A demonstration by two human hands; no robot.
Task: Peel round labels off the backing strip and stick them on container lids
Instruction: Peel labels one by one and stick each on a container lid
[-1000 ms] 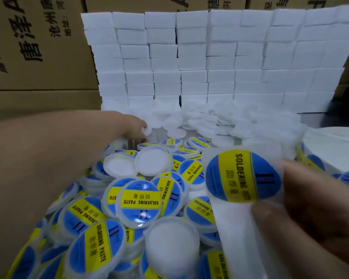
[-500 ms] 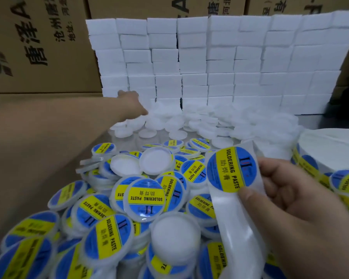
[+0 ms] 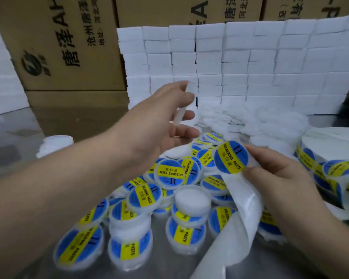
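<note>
My left hand (image 3: pixel 165 115) is raised above the table and holds a blank white lid (image 3: pixel 182 106) edge-on between thumb and fingers. My right hand (image 3: pixel 278 178) pinches the white backing strip (image 3: pixel 240 208), which curls down to the table. A round blue and yellow "soldering paste" label (image 3: pixel 229 157) sits at the strip's top end, by my thumb. A heap of labelled lids (image 3: pixel 169 172) lies below both hands. One blank lid (image 3: pixel 191 200) rests among them.
A loose pile of blank white lids (image 3: pixel 250 125) lies behind, in front of a wall of stacked white blocks (image 3: pixel 240 63). Cardboard boxes (image 3: pixel 69 43) stand at the back. A label roll (image 3: pixel 330 150) sits at the right. Another white lid stack (image 3: pixel 56 142) stands left on the metal table (image 3: pixel 12 137).
My left hand has come back from the blank lid pile, lifting a white lid toward me. My right hand with the strip has shifted a little right.
</note>
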